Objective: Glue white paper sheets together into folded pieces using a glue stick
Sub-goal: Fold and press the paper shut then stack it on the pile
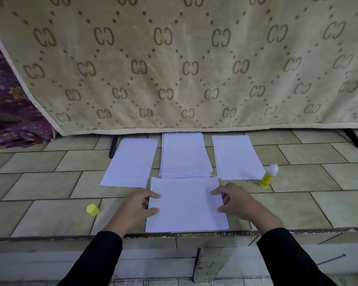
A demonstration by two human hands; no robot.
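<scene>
Front sheet (pixel 186 205) lies flat on the tiled ledge (pixel 50 213), near its front edge. Left hand (pixel 136 205) grasps the sheet's left edge, thumb and forefinger curled onto the paper. Right hand (pixel 234 203) grasps the right edge the same way. Whether any fingers go under the paper is unclear from this angle.

Just behind it sits the paper stack (pixel 184 155), its near edge almost touching the front sheet. Left paper (pixel 130 162) lies beside the stack, angled. Right paper (pixel 236 156) is on the other side, possibly more than one sheet.

Glue stick (pixel 268 175) stands uncapped, slightly tilted, just beside the right paper's near corner. Yellow cap (pixel 92 209) lies apart on the tiles, left of the left hand.

Beige patterned blanket (pixel 174 69) hangs behind, purple fabric (pixel 6 100) at far left. Both sleeves are black.
</scene>
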